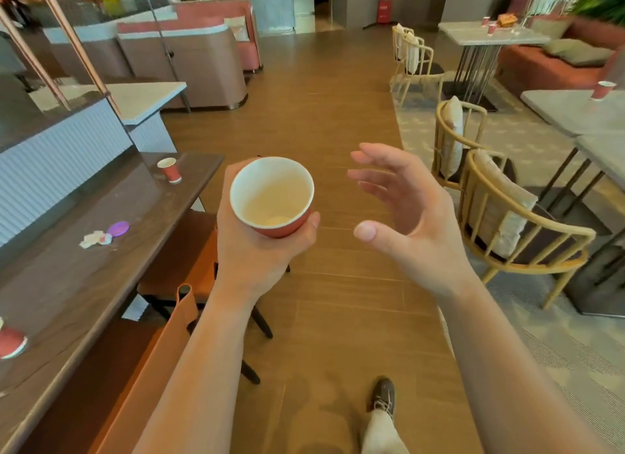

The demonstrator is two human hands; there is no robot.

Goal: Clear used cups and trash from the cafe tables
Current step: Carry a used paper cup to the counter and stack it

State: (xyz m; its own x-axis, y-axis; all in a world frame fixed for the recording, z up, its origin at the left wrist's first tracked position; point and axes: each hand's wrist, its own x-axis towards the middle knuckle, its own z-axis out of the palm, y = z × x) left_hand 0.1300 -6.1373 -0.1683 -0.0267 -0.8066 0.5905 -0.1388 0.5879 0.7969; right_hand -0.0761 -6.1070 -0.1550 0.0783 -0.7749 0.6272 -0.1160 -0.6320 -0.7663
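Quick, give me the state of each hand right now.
Left hand: holds a red paper cup, fingers curled round it.
Right hand: open, fingers spread, holding nothing.

**Reader:** What fills the middle of the figure?
**Legend:** A plank floor [324, 122], running from the bottom edge to a red sign [385, 11] at upper centre.

**Reader:** And the right side?
**Legend:** A rattan chair [568, 225] with a pale cushion [507, 216] stands on grey carpet [575, 352]. A second rattan chair [440, 132] is just behind it, and two paler chairs [416, 61] are farther back. At upper right are a red sofa [541, 67] bearing olive cushions [575, 52] and a leafy plant [602, 0].

**Reader:** The left side?
**Legend:** Copper poles [72, 37] slant across the upper left. A pink booth seat [189, 61] stands beyond them, and a brown stool [179, 271] is at lower left.
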